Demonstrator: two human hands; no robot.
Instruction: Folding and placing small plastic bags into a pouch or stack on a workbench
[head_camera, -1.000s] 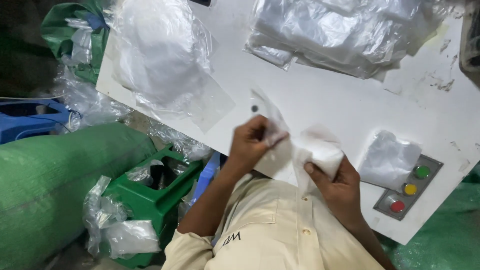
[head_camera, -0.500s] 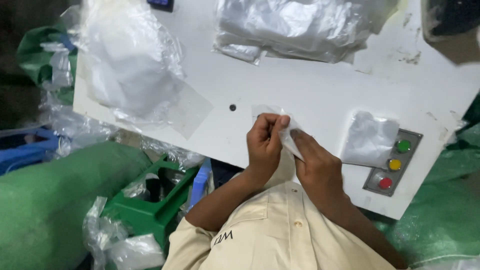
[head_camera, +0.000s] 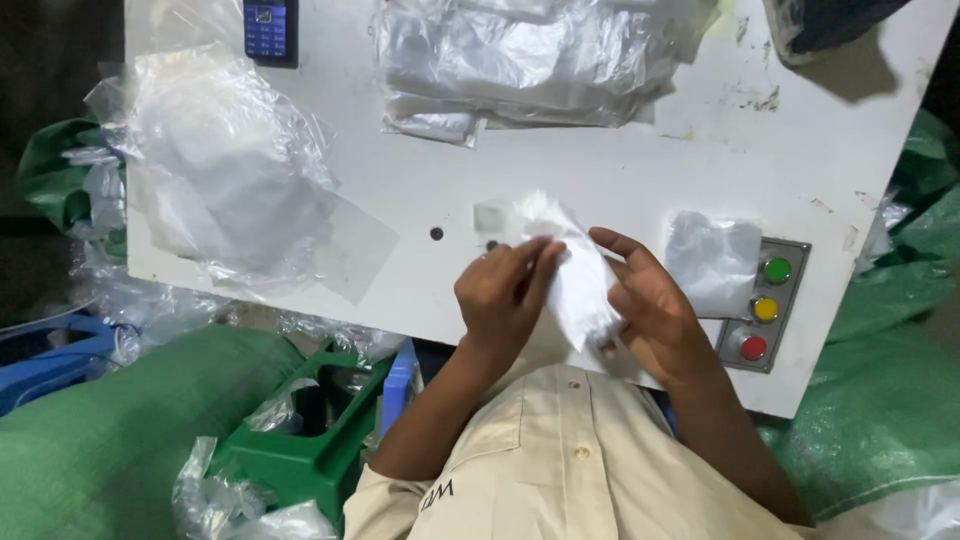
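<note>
A small white cloth-like piece (head_camera: 570, 270) in a thin clear bag is held between both hands just above the near edge of the white table (head_camera: 620, 170). My left hand (head_camera: 505, 295) pinches its left side with the fingers on top. My right hand (head_camera: 645, 305) grips its right side from beneath, thumb along the edge. A stack of filled clear bags (head_camera: 530, 60) lies at the far middle of the table. A loose heap of empty clear bags (head_camera: 230, 180) lies at the left.
A panel with green, yellow and red buttons (head_camera: 765, 305) sits at the table's right edge, a small clear bag (head_camera: 715, 260) beside it. A dark handheld device (head_camera: 270, 30) lies at the far left. Green sacks (head_camera: 100, 450) and a green crate (head_camera: 300, 440) stand below.
The view has shifted so the table sits lower and nearer. Both hands have kept hold of the white piece and turned it, with its upper end now sticking out above my fingers.
</note>
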